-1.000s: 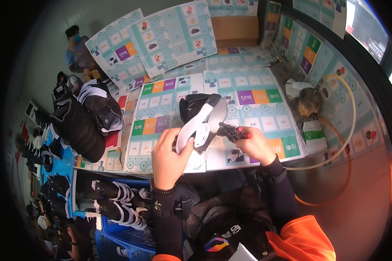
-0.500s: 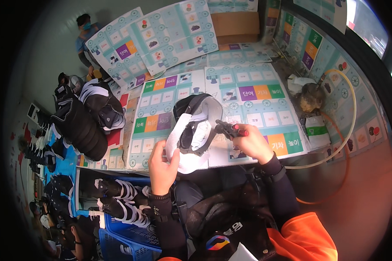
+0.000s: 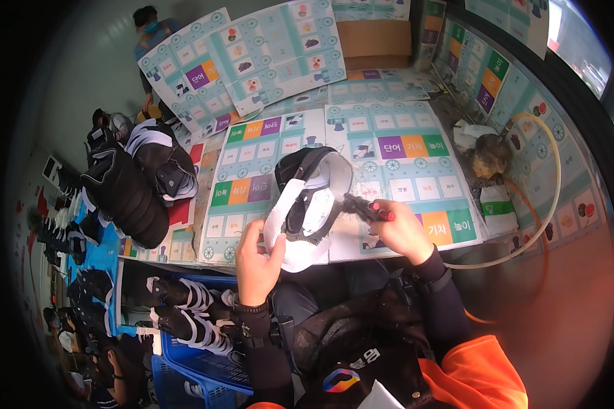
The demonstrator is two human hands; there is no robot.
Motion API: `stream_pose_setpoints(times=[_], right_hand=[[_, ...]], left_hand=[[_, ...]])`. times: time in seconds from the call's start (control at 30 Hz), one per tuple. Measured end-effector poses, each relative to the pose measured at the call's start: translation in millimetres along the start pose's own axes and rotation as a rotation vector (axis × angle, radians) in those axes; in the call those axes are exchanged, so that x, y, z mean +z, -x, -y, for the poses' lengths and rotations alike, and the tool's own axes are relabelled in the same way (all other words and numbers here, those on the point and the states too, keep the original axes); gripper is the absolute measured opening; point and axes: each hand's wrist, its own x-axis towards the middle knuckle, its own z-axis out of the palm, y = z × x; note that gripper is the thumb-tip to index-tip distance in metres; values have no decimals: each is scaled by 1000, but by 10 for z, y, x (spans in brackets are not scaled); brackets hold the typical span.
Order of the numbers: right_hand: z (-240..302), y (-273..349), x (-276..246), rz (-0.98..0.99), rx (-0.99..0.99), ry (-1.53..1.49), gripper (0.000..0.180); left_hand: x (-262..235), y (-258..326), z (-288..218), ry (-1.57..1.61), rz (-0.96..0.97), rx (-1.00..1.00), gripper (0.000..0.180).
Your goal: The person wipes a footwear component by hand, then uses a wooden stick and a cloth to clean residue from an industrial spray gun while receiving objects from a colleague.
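A black and white shoe upper [image 3: 290,219] stands on the printed board covering the bench in front of me, its pale lining folded open into a loop. My left hand [image 3: 258,262] grips its near left edge, thumb inside and fingers outside. On the other side, my right hand [image 3: 404,234] is closed around a small black spray gun [image 3: 361,207] with red knobs. The gun's front end points left at the upper's right side, close to it. Any spray is too fine to make out.
Several black shoe uppers [image 3: 126,198] are piled at the left. Blue baskets [image 3: 205,365] with more uppers stand below the bench edge. A pale hose [image 3: 554,170] loops at the right, by a stained container [image 3: 488,155]. Upright printed boards [image 3: 280,58] line the back; a person [image 3: 158,41] stands behind them.
My right hand and the spray gun have shifted slightly right and nearer to me. The upper and my left hand stay almost in place. The person at the back has moved a little.
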Motion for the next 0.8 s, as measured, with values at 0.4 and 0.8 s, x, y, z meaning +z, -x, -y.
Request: stream_pose_setpoints(times=[0.4, 0.8], right_hand=[[123, 129, 17, 231, 67, -118, 21], [-81, 159, -197, -32, 129, -532, 31]], left_hand=[[-43, -8, -85, 120, 11, -76, 30], [-134, -1320, 1222, 396, 308, -206, 61]])
